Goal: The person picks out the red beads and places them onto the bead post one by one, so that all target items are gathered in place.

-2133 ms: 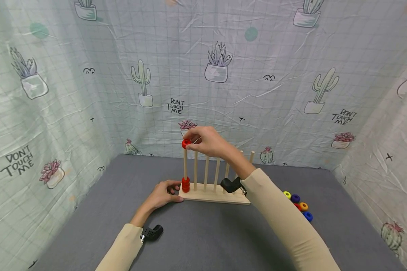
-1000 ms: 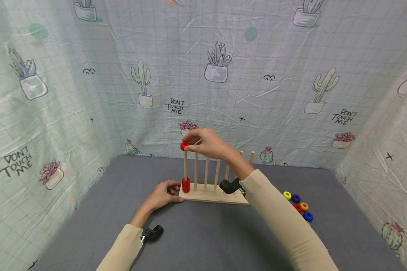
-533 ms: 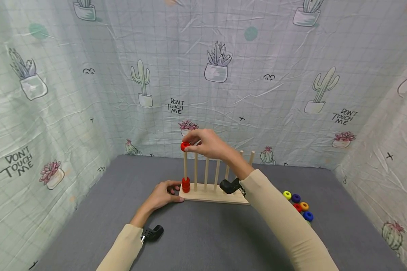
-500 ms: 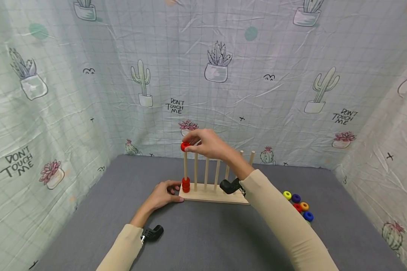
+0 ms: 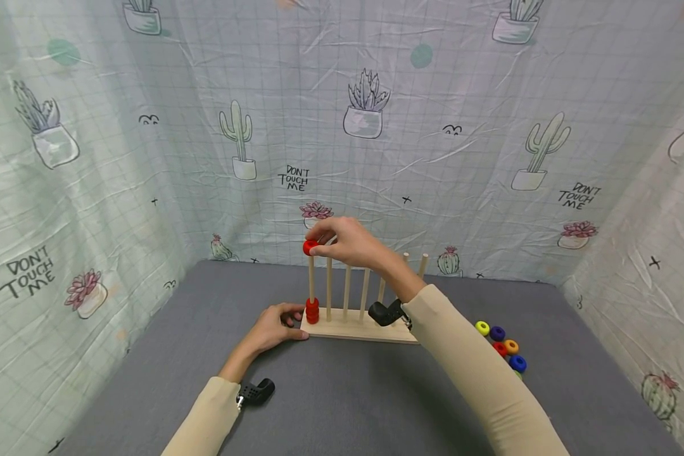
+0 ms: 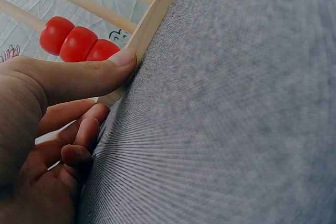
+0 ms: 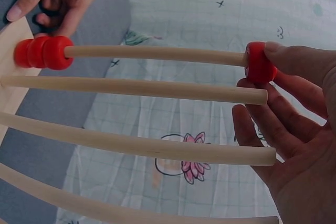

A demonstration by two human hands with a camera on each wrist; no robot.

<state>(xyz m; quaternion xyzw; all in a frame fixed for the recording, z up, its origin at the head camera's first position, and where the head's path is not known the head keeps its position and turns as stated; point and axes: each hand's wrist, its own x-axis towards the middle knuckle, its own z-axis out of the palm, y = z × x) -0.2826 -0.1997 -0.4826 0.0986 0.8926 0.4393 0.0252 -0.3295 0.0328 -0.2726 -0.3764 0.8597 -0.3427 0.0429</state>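
Note:
A wooden peg stand (image 5: 353, 327) with several upright pegs stands on the grey table. Three red beads (image 6: 79, 44) are stacked at the bottom of its leftmost peg (image 7: 157, 52). My right hand (image 5: 348, 242) pinches another red bead (image 7: 260, 62) between thumb and fingers at the top of that same peg. In the right wrist view the peg's tip meets this bead; whether it passes into the hole is hidden. My left hand (image 5: 270, 328) grips the left end of the stand's base, thumb (image 6: 118, 65) along the front edge and fingers behind.
Loose beads lie on the table to the right: yellow (image 5: 482, 328), purple (image 5: 497, 334), red (image 5: 500, 349), orange (image 5: 511, 346) and blue (image 5: 517, 363), plus a green one partly behind the right sleeve (image 5: 479, 373). A patterned curtain (image 5: 342, 158) hangs around the table.
Compared with two seconds ago, my right hand and the pinched bead are very slightly lower at the peg's top. Over the last second hardly anything differs. The left hand keeps its place.

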